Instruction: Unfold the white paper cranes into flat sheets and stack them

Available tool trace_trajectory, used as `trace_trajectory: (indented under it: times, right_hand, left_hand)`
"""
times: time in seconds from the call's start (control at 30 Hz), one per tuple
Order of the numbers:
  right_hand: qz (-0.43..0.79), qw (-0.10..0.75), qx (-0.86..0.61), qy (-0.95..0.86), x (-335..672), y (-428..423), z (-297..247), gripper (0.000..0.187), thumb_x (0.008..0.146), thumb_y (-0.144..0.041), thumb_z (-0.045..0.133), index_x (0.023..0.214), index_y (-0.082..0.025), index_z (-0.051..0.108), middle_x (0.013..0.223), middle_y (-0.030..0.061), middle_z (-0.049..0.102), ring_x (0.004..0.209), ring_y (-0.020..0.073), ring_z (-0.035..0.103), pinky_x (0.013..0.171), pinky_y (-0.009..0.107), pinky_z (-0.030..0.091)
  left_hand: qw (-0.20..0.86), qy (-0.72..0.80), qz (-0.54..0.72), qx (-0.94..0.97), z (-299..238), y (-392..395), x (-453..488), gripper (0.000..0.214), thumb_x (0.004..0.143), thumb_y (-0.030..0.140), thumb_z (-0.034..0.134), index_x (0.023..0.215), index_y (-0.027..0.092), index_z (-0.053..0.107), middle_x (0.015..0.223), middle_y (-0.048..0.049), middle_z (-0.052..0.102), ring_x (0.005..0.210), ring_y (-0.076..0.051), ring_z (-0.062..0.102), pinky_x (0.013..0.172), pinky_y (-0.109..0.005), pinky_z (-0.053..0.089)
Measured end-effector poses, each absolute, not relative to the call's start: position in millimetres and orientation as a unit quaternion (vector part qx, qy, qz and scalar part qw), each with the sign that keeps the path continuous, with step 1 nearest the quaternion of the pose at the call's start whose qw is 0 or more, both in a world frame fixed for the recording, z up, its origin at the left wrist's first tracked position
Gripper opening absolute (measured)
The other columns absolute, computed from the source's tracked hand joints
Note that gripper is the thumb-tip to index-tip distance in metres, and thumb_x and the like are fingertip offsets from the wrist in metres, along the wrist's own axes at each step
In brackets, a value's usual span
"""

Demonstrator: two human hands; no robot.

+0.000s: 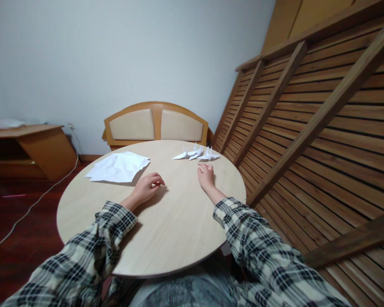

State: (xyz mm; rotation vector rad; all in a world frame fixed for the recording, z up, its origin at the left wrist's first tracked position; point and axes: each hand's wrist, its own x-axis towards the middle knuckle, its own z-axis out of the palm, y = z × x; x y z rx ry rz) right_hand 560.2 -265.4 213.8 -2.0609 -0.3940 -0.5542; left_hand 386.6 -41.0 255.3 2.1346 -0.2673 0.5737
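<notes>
Resting idle at the round table

Your left hand lies loosely curled on the pale wood, grasping nothing. The loose white sheets lie just beyond its fingers, up and to the left. Your right hand lies relaxed and empty too, and the folded paper cranes sit near it, farther up the tabletop. Behind the table stand a padded wooden chair and a pale wall. Slatted wooden panels rise on your right, and a low desk stands on your left.
</notes>
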Motion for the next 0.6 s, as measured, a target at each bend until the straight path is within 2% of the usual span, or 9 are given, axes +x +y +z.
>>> trace_trajectory:
  times: [0.1,0.2,0.3,0.43,0.6]
  right_hand:
    - [-0.246,0.45,-0.851,-0.115,591,-278,211,0.038,0.085,-0.018,0.045,0.118,-0.017,0.065,0.132,0.0161,0.047,0.126,0.0271,0.045,0.11,0.043,0.032]
    - [-0.237,0.448,-0.855,-0.11,622,-287,211,0.047,0.084,-0.013,0.042,0.128,-0.013,0.059,0.139,0.019,0.043,0.131,0.0271,0.041,0.112,0.042,0.03]
    - [-0.22,0.444,-0.862,-0.11,646,-292,211,0.047,0.086,-0.014,0.042,0.13,-0.011,0.058,0.143,0.0203,0.04,0.134,0.027,0.039,0.112,0.04,0.03]
    - [-0.209,0.427,-0.873,-0.104,668,-292,209,0.039,0.088,-0.024,0.049,0.122,-0.016,0.065,0.15,0.0163,0.035,0.134,0.0296,0.04,0.113,0.043,0.03]
    - [-0.18,0.373,-0.904,-0.108,683,-291,206,0.04,0.092,-0.035,0.047,0.126,-0.02,0.064,0.155,0.0102,0.031,0.139,0.0286,0.033,0.116,0.04,0.024]
  left_hand:
    - [0.408,-0.113,0.232,0.876,254,-40,387,0.017,0.068,0.011,0.061,0.069,0.024,0.072,0.08,-0.0061,0.064,0.072,-0.019,0.054,0.067,-0.031,0.042]
    - [0.383,-0.128,0.225,0.887,251,-38,389,0.022,0.07,0.008,0.057,0.072,0.023,0.072,0.082,-0.0057,0.063,0.071,-0.018,0.055,0.067,-0.031,0.041]
    - [0.368,-0.14,0.22,0.893,249,-36,391,0.023,0.071,0.007,0.056,0.074,0.023,0.072,0.083,-0.0053,0.063,0.072,-0.018,0.056,0.068,-0.031,0.042]
    - [0.352,-0.14,0.223,0.898,246,-36,393,0.024,0.073,0.006,0.054,0.075,0.022,0.071,0.084,-0.0049,0.063,0.072,-0.017,0.056,0.067,-0.03,0.043]
    - [0.307,-0.145,0.198,0.92,245,-38,394,0.025,0.074,0.004,0.048,0.08,0.019,0.068,0.088,-0.0038,0.061,0.075,-0.015,0.056,0.07,-0.028,0.044]
